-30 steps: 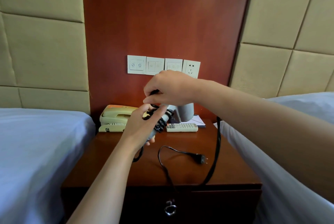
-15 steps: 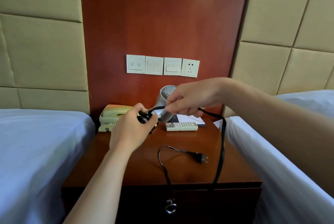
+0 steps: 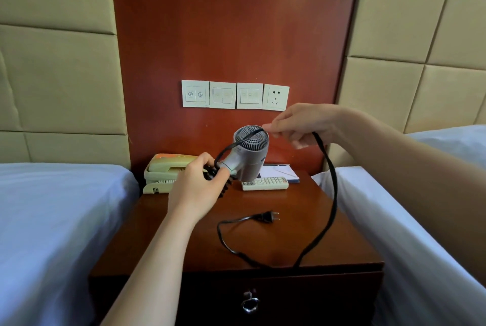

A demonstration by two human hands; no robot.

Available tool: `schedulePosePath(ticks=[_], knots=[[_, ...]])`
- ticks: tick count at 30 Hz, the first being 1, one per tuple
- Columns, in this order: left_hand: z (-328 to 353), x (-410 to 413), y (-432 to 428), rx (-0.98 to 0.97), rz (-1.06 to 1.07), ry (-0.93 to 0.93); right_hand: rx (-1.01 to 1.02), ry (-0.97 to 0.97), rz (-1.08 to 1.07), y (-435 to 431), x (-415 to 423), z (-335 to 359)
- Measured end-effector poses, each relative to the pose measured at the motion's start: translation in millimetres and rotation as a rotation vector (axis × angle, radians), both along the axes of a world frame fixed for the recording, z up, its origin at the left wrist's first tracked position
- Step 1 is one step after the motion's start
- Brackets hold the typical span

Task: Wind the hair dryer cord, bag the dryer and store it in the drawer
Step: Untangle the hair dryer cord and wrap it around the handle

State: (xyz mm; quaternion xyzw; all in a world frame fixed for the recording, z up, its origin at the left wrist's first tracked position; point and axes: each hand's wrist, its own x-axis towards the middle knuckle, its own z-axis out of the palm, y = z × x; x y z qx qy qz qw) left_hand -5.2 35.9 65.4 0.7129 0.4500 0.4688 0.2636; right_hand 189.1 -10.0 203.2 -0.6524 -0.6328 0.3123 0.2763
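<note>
Over the nightstand (image 3: 284, 244), hair dryer (image 3: 251, 158) grille faces camera, handle down-left.

R hand (image 3: 305, 124) swung right w/ cord (image 3: 334, 189), dryer (image 3: 252, 157) grille now uncovered

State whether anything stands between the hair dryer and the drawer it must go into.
Yes. The drawer is closed, so its own front bars the way. The loose cord hangs from the right hand and loops across the nightstand to its front edge, just above the drawer. No bag is visible.
</note>
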Motion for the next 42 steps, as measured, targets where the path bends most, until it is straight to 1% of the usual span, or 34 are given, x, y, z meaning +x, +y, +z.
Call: schedulePosePath(ticks=[2,4,5,6,8,9,11,12,14,17,21,24,26,31,33,35,37,39,40,42], knots=[[-1,0,0,0.004,0.009,-0.01,-0.052,0.092,0.026,2,6,-3],[-1,0,1,0.001,0.0,-0.026,-0.057,0.122,0.03,3,12,-5],[-1,1,0,0.002,-0.019,-0.039,-0.022,0.075,0.013,4,14,-7],[-1,1,0,-0.004,-0.05,-0.06,0.049,-0.03,-0.011,5,16,-8],[-1,4,-1,-0.03,-0.118,-0.089,0.246,-0.264,-0.06,8,18,-8],[-1,5,-3,-0.044,-0.145,-0.093,0.345,-0.322,-0.078,11,18,-8],[-1,7,-6,-0.083,-0.193,-0.116,0.463,-0.336,-0.101,17,19,-10],[0,8,-7,-0.105,-0.218,-0.138,0.475,-0.327,-0.115,20,21,-12],[2,9,-9,-0.142,-0.266,-0.198,0.427,-0.275,-0.116,25,27,-21],[3,10,-10,-0.184,-0.321,-0.326,0.293,-0.192,-0.1,29,41,-43],[-1,12,-4,-0.248,-0.342,-0.51,0.156,-0.188,-0.079,26,46,-72],[-4,14,1,-0.36,-0.352,-0.643,0.068,-0.21,-0.048,24,44,-84],[-4,16,3,-0.448,-0.338,-0.729,0.041,-0.201,0.012,22,39,-90],[-3,14,10,-0.602,-0.363,-0.885,0.047,-0.415,0.216,13,15,-84],[-6,12,14,-0.61,-0.295,-0.874,0.037,-0.436,0.272,9,6,-73],[-9,11,17,-0.568,-0.182,-0.805,0.043,-0.467,0.317,6,-2,-61],[-9,12,16,-0.496,-0.062,-0.748,0.046,-0.491,0.353,3,-9,-51],[-8,14,13,-0.396,0.045,-0.704,0.046,-0.463,0.354,1,-15,-45],[-7,16,11,-0.338,0.094,-0.661,0.04,-0.421,0.336,2,-18,-43],[-8,18,9,-0.234,0.185,-0.512,0.028,-0.372,0.311,3,-23,-41]])
